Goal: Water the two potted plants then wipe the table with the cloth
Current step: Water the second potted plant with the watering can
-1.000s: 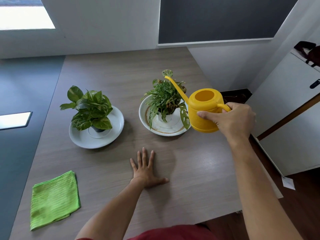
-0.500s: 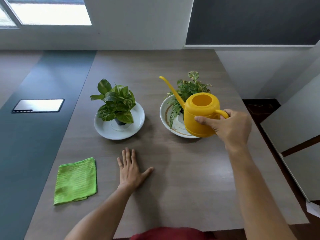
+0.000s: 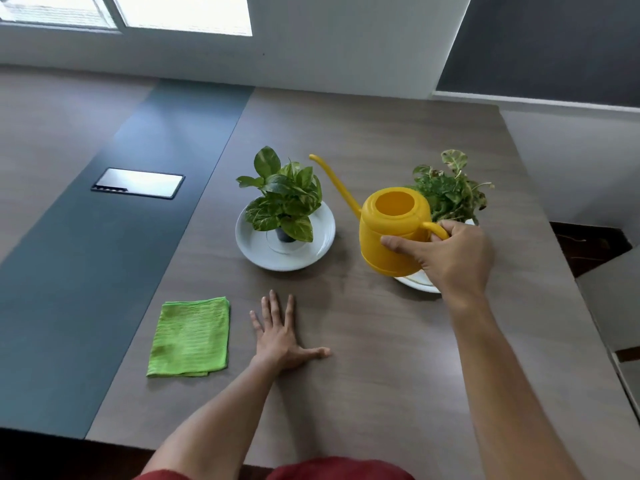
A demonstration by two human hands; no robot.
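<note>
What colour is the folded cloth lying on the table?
Bright green, with fine ribbed stripes: the cloth shows clearly in the head view, beside the left hand.

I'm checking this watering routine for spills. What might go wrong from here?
The yellow watering can hangs over bare table between the plants, so tipping early would wet the wood. Its long spout points toward the left plant and might brush leaves. The green cloth could get splashed.

The grey-brown wood-grain worktop (image 3: 381, 358) carries a folded bright green ribbed cloth (image 3: 191, 337) near its left edge, a white round plate (image 3: 256, 252) toward the middle and another white plate (image 3: 417, 280) nearer the right edge. The left hand (image 3: 278, 336) lies flat beside the cloth.
</note>
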